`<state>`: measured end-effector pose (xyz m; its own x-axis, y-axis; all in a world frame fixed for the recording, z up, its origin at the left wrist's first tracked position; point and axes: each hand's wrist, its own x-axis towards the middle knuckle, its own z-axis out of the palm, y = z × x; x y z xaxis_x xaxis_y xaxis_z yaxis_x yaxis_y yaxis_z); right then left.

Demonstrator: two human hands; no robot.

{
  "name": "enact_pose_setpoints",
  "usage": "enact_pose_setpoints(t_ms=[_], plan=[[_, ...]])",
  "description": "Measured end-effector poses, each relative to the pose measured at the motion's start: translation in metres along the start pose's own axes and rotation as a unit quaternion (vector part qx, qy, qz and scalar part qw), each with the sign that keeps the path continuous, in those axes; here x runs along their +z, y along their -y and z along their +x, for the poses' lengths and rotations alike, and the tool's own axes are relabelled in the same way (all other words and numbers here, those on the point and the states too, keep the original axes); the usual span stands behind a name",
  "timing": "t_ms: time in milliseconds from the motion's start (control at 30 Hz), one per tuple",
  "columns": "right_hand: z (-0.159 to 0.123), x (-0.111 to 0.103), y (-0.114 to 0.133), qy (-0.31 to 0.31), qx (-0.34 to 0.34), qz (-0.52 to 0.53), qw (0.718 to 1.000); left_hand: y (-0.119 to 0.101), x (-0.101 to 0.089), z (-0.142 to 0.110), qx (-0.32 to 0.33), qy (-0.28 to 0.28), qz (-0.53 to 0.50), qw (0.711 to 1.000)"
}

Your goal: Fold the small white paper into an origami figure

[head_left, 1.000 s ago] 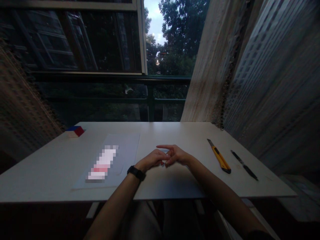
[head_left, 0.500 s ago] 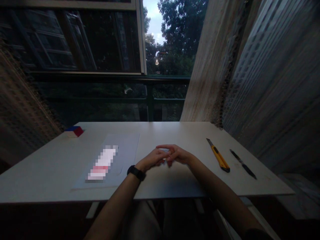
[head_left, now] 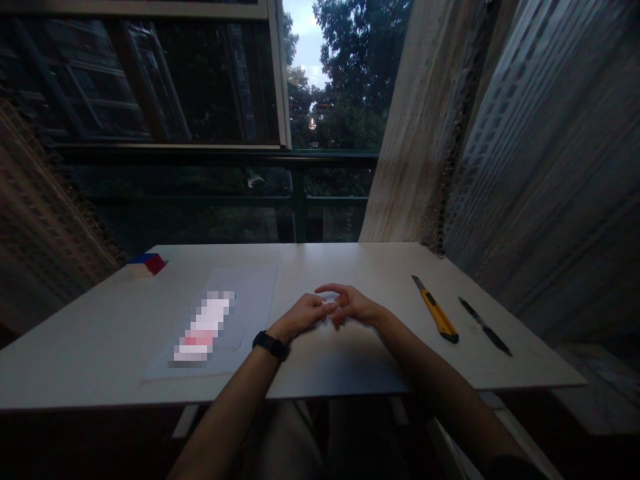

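Note:
Over the middle of the white table [head_left: 320,263], my left hand [head_left: 304,315] and my right hand [head_left: 361,305] meet at the fingertips. Both have their fingers curled and pinched together. A pale patch shows between them, but I cannot tell whether it is a small held thing or the tabletop behind. The right index finger arches over toward the left hand. A black watch [head_left: 271,345] is on my left wrist. Left of my hands lies a white paper sheet [head_left: 257,300], with a pixelated white and pink strip [head_left: 203,325] on it.
To the right lie a yellow utility knife [head_left: 436,310], its blade end pointing away, and a dark pen [head_left: 485,327]. A red, blue and pale block [head_left: 147,265] sits at the far left edge. Behind the table are a window and a curtain [head_left: 393,167].
My fingers have shifted slightly; the right index finger is more bent and the left fingers are more curled in. The things on the table stay in place.

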<state>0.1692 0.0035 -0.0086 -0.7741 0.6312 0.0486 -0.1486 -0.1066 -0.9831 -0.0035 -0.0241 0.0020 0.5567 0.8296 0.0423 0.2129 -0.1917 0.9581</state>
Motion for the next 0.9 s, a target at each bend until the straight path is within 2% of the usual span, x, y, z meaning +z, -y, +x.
enact_pose_setpoints(t_ms=[67, 200, 400, 533, 600, 700, 800, 900], plan=[[-0.0002, -0.0005, 0.0007, -0.003, -0.001, 0.004, 1.0, -0.0013, 0.0013, 0.0002, 0.002, -0.004, 0.0, 1.0], [-0.0018, -0.002, 0.0027, 0.002, 0.009, 0.009, 1.0, -0.0001, 0.0036, 0.0001, -0.026, -0.051, 0.006, 0.998], [-0.0029, -0.0015, 0.0024, 0.022, 0.021, 0.019, 0.999, -0.0017, 0.003, -0.001, -0.037, -0.025, 0.0, 0.999], [-0.0033, -0.0025, 0.0016, 0.017, 0.021, -0.013, 1.0, -0.0021, 0.003, -0.0005, -0.03, -0.01, -0.009, 0.999], [-0.0034, -0.0029, 0.0021, 0.011, 0.02, -0.031, 0.999, -0.0007, 0.0036, 0.0002, -0.031, -0.019, -0.02, 0.999], [-0.002, -0.0023, 0.0039, -0.04, -0.007, -0.047, 0.998, 0.0014, 0.0032, 0.002, -0.038, -0.076, -0.063, 0.994], [0.001, -0.0014, 0.0057, -0.117, -0.058, -0.084, 0.988, 0.0027, -0.0004, 0.004, -0.042, -0.135, -0.159, 0.977], [0.0039, 0.0002, 0.0055, -0.193, -0.118, -0.163, 0.96, 0.0042, -0.0046, 0.0053, -0.053, -0.134, -0.256, 0.956]])
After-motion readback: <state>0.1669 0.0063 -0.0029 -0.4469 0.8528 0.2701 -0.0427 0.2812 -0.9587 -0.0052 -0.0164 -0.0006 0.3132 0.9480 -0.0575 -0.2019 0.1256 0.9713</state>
